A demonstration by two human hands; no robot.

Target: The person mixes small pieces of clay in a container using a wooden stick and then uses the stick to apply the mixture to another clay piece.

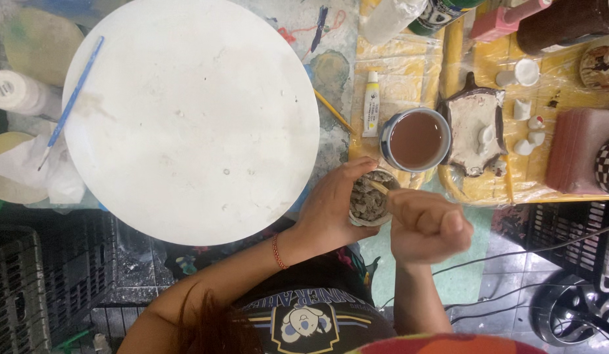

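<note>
At your ten o'clock sits a round white board [193, 118]; a cup of brown liquid [416, 139] at one, paint tube [371, 105] beside it.

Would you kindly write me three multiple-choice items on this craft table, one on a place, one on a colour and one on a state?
1. Where does the blue-handled brush lie?
A. Across the left edge of the round white board
B. Inside the mug
C. On the floor

2. What colour is the liquid in the blue-rimmed mug?
A. Clear
B. Brown
C. Green

3. How is the small bowl of grey bits kept?
A. It stands alone on the board
B. It lies tipped over on the yellow sheet
C. The left hand cups it while the right hand puts a thin stick into it

Answers: 1 A, the brush crosses the board's left rim. 2 B, the mug's surface shows brown. 3 C, the left hand's fingers wrap the bowl and the right fist holds the stick.
</note>
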